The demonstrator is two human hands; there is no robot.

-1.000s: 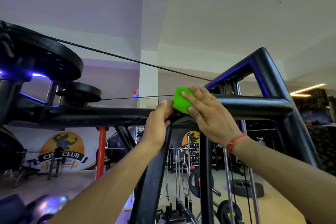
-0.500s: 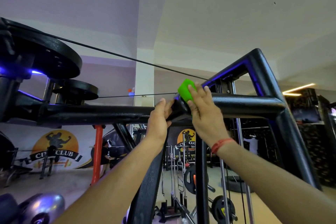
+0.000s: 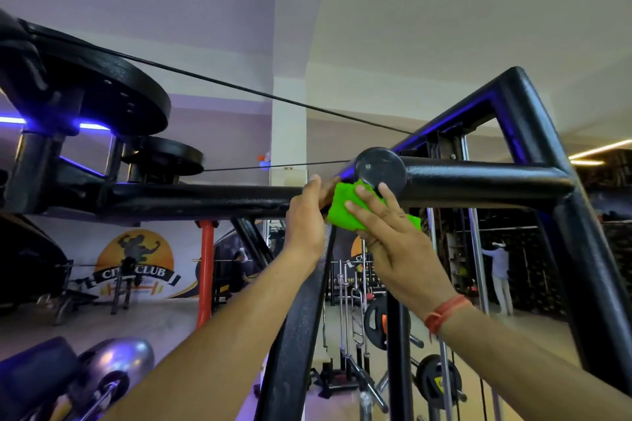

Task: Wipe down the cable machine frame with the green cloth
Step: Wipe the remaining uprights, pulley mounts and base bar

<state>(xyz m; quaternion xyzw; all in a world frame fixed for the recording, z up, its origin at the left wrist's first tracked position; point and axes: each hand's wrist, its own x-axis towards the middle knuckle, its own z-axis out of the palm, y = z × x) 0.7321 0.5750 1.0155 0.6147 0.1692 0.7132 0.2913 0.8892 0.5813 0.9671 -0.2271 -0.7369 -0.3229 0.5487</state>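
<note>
Lower now, the right hand (image 3: 393,239) presses the bright green cloth (image 3: 345,208) flat-fingered against the black tubular steel frame (image 3: 205,198) below a round black end cap (image 3: 380,170); left hand (image 3: 306,219) grips the frame beside it. Gym floor (image 3: 164,318) lies beneath.

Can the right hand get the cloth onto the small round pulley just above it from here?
Probably yes. The right hand presses the green cloth on the crossbar directly below the small pulley, its fingertips already at the rim; nothing lies between.
</note>
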